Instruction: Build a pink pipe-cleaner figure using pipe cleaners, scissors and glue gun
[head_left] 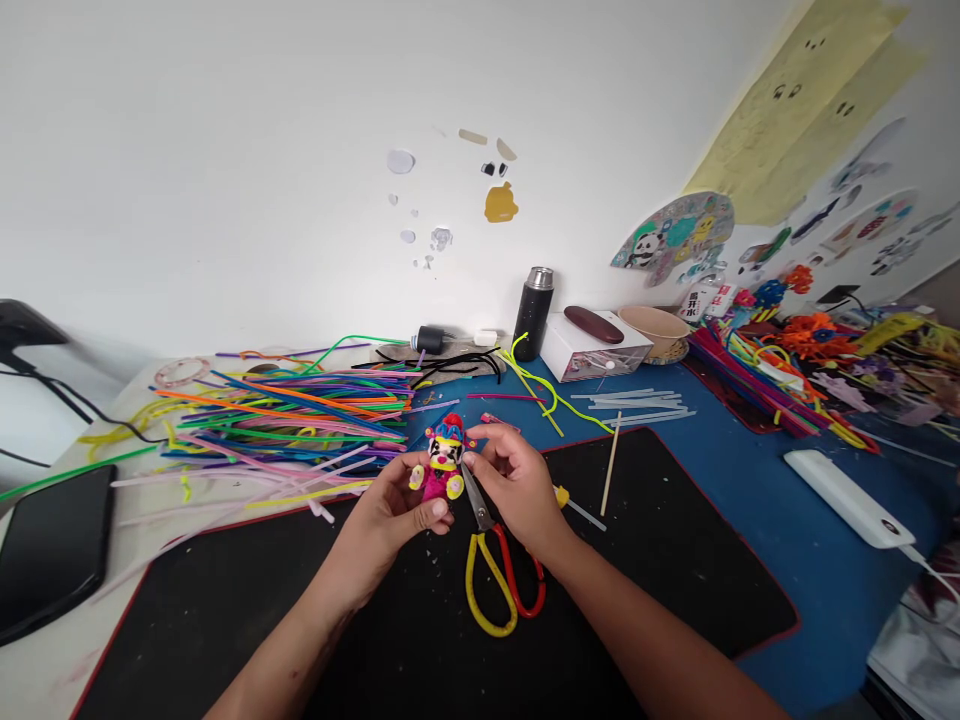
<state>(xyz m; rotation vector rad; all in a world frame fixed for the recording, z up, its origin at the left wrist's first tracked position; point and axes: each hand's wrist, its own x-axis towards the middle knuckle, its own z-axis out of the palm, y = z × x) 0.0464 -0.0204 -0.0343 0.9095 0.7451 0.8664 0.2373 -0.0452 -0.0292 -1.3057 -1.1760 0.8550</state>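
Note:
A small pipe-cleaner doll [444,460] with a red and blue headdress, a white, yellow and black face and a magenta body is held upright over the black mat. My left hand [401,503] wraps round its lower body, thumb in front. My right hand [516,480] is at the doll's other side, with thumb and index finger pinched near the edge of its head; whether something small is between them I cannot make out. Below the hands, scissors [489,560] with one yellow and one red handle rest on the mat, their blades partly behind my right fingers.
Colourful pipe cleaners [292,410] lie heaped at left, with another pile [772,370] at right. A black thermos [534,310], white box [592,345] and bowl [652,330] stand by the wall. Glue sticks [637,402], a wooden stick [611,465] and a white power bank [847,500] lie rightward.

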